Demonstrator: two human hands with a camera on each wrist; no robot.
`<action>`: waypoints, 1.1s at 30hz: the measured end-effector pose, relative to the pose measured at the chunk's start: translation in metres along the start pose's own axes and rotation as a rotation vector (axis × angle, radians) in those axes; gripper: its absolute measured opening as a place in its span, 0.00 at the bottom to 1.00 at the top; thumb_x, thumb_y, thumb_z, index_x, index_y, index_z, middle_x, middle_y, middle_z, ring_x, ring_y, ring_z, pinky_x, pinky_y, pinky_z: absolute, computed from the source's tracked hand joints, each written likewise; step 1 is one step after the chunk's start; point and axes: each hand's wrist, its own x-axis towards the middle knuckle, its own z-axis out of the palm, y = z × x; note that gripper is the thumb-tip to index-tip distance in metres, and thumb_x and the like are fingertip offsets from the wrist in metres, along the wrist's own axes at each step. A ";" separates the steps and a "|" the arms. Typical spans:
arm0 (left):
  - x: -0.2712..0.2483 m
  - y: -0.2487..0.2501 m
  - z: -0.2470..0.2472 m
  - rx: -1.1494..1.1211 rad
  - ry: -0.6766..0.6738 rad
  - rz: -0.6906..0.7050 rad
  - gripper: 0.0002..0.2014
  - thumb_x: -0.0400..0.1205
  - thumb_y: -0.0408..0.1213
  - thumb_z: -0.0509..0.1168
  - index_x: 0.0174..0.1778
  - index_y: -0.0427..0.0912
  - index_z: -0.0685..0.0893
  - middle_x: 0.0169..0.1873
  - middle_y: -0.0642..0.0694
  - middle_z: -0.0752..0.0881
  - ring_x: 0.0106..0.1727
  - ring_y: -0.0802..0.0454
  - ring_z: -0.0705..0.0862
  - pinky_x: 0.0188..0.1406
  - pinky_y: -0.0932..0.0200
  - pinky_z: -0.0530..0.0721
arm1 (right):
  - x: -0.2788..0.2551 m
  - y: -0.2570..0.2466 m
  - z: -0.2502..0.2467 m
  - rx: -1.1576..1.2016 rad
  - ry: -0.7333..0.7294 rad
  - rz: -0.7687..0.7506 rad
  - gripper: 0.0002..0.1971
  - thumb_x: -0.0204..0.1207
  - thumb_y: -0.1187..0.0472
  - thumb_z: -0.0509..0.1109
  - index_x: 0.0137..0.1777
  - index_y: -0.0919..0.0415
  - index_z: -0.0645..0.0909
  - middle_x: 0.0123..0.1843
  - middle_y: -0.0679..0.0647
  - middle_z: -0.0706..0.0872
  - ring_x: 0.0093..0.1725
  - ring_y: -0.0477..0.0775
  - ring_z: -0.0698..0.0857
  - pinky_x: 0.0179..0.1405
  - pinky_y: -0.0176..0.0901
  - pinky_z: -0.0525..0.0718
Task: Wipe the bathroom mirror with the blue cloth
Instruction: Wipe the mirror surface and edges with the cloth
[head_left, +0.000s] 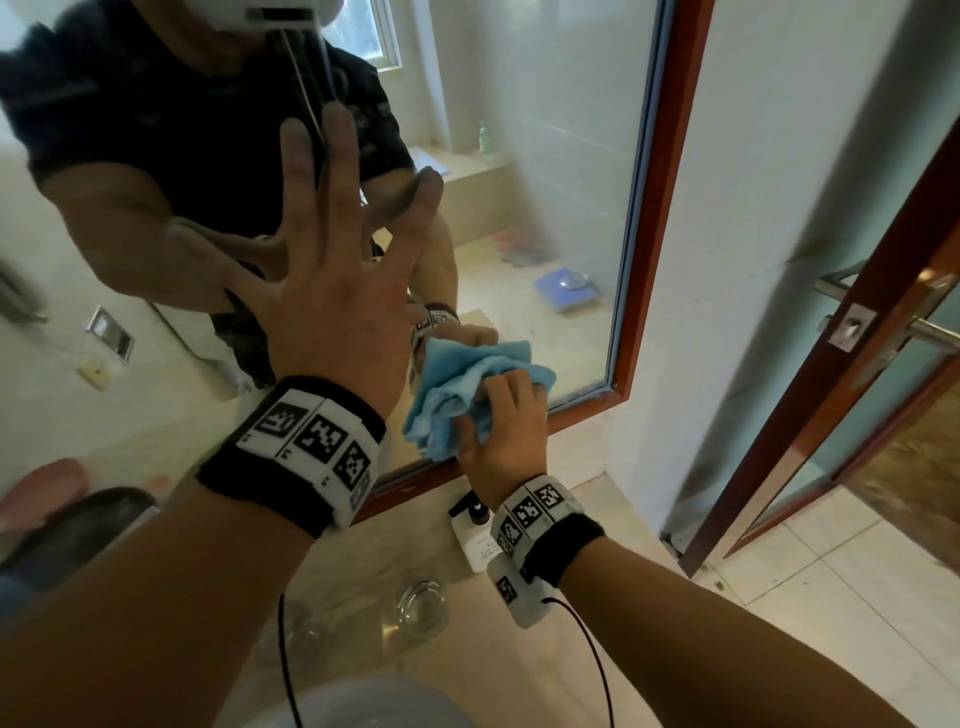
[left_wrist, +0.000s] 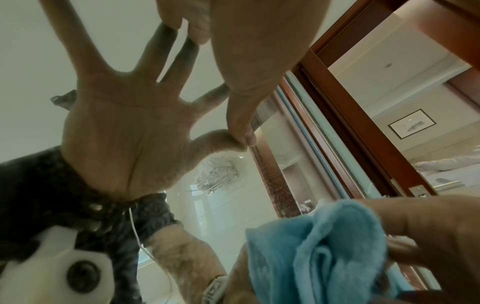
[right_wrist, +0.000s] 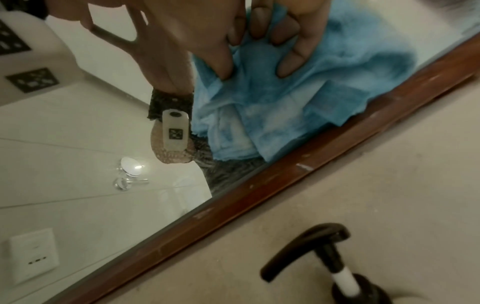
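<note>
The mirror (head_left: 545, 156) has a red-brown wooden frame (head_left: 665, 208) and hangs over a counter. My left hand (head_left: 343, 249) is spread flat, fingers straight, with the fingertips touching the glass left of centre; in the left wrist view the thumb (left_wrist: 241, 135) meets its own reflection. My right hand (head_left: 504, 426) grips the bunched blue cloth (head_left: 467, 395) and presses it on the glass near the lower right corner, just above the bottom frame (right_wrist: 285, 174). In the right wrist view the fingers (right_wrist: 288, 61) curl into the cloth (right_wrist: 337, 86).
A white pump bottle (head_left: 475, 535) stands on the beige counter (head_left: 545, 665) right below my right wrist. A glass dish (head_left: 415, 608) sits to its left. A basin rim (head_left: 353, 701) shows at the bottom. A wood-framed glass door with a metal handle (head_left: 883, 332) stands at right.
</note>
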 end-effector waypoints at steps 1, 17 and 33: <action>0.000 -0.001 0.000 0.004 0.002 0.002 0.50 0.71 0.58 0.73 0.83 0.68 0.48 0.86 0.41 0.41 0.86 0.38 0.41 0.59 0.08 0.56 | 0.001 0.001 -0.001 0.010 -0.013 0.006 0.10 0.73 0.58 0.75 0.51 0.57 0.78 0.52 0.50 0.76 0.51 0.48 0.69 0.54 0.50 0.79; -0.035 -0.066 -0.014 0.037 -0.048 -0.085 0.58 0.64 0.51 0.80 0.83 0.69 0.49 0.86 0.53 0.39 0.87 0.44 0.40 0.63 0.08 0.53 | 0.050 0.055 -0.072 -0.069 0.070 0.200 0.14 0.73 0.67 0.74 0.56 0.68 0.80 0.61 0.64 0.78 0.56 0.60 0.80 0.55 0.35 0.72; -0.044 -0.106 -0.024 0.019 -0.054 -0.154 0.57 0.64 0.52 0.78 0.84 0.69 0.48 0.86 0.50 0.40 0.86 0.41 0.40 0.59 0.05 0.51 | 0.067 0.013 -0.064 -0.022 0.221 0.118 0.09 0.73 0.62 0.74 0.51 0.63 0.80 0.54 0.60 0.80 0.49 0.58 0.80 0.49 0.40 0.77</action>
